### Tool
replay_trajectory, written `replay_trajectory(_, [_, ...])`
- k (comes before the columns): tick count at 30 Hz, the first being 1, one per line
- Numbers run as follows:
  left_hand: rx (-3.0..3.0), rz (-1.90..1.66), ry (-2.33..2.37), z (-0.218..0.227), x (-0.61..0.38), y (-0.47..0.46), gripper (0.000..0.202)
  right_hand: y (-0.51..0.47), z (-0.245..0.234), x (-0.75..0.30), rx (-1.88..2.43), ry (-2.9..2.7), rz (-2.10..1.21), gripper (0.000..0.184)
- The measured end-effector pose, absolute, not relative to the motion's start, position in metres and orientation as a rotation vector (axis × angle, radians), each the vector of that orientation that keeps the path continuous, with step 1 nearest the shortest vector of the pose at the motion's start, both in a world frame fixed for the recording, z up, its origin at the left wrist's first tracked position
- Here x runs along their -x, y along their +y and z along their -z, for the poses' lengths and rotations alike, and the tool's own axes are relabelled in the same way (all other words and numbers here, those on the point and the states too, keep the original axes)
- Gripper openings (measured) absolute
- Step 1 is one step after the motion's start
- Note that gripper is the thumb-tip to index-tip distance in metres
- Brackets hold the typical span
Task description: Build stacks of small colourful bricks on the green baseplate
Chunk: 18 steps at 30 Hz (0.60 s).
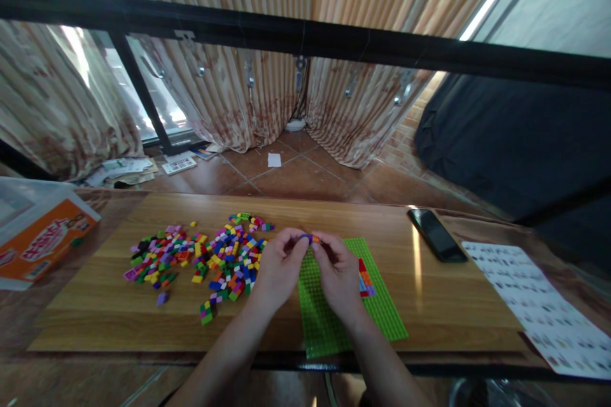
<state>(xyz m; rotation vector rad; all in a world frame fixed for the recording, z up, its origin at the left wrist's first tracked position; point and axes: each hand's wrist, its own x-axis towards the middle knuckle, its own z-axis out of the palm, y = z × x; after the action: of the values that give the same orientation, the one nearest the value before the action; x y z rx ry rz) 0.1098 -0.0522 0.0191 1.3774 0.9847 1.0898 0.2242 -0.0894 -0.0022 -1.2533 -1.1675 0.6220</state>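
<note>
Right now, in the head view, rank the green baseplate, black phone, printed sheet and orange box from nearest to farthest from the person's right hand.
From the right hand:
1. Green baseplate, directly beneath it.
2. Black phone, to its right.
3. Printed sheet, far right table edge.
4. Orange box, far left.

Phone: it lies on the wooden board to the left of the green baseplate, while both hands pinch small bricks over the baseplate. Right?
Not quite. The head view shows the phone on the wooden board to the right of the green baseplate, not the left. The rest holds: left hand and right hand pinch small bricks over it.
</note>
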Motion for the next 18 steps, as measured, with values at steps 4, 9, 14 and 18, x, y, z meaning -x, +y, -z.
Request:
replay_trajectory(4, [-1.499,-1.067,0.931,-0.019,-0.108,-0.053,0.014,-0.089,0.001,-0.224,1.205,-1.051,-0.756,0.018])
replay_trajectory(9, [-1.512,-1.02,0.896,-0.018,-0.111,-0.057,0.017,-0.087,-0.001,-0.226,1.199,-0.942,-0.819,0.017])
replay_trajectory(14, [-1.586,-1.006,0.967,-0.019,-0.113,-0.059,0.017,-0.085,-0.002,-0.233,1.181,-0.964,-0.883,0.018])
replay_trajectory(18, [-1.627,-0.994,0.968,-0.02,-0.112,-0.061,0.019,-0.085,-0.002,-0.235,1.178,-0.999,-0.911,0.019])
